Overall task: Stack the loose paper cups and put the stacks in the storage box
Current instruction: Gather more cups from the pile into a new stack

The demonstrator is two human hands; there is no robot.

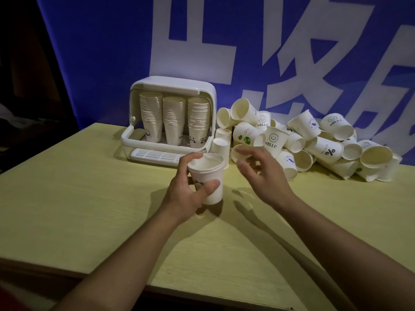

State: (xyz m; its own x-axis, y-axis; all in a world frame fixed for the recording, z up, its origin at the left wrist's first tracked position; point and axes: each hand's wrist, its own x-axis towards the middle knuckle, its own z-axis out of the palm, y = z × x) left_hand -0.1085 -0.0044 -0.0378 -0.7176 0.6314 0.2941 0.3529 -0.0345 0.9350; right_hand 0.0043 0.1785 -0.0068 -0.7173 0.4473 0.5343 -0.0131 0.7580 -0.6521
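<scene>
Blue banner (101, 63) with large white characters backs a pale yellow wooden desk (89, 198). One white storage box (170, 117) stands open at the desk's far edge, with three tall cup stacks (174, 120) upright inside. Right of it lies a heap of loose paper cups (314, 144), too many to count surely. Left hand (188, 194) grips a short stack of cups (207, 178) upright above the desk. Right hand (262, 173) hovers beside it, fingers spread, holding nothing.

Dim scene, table (67, 187) lit from above, dark corners, wide-angle bending, slight blur
</scene>
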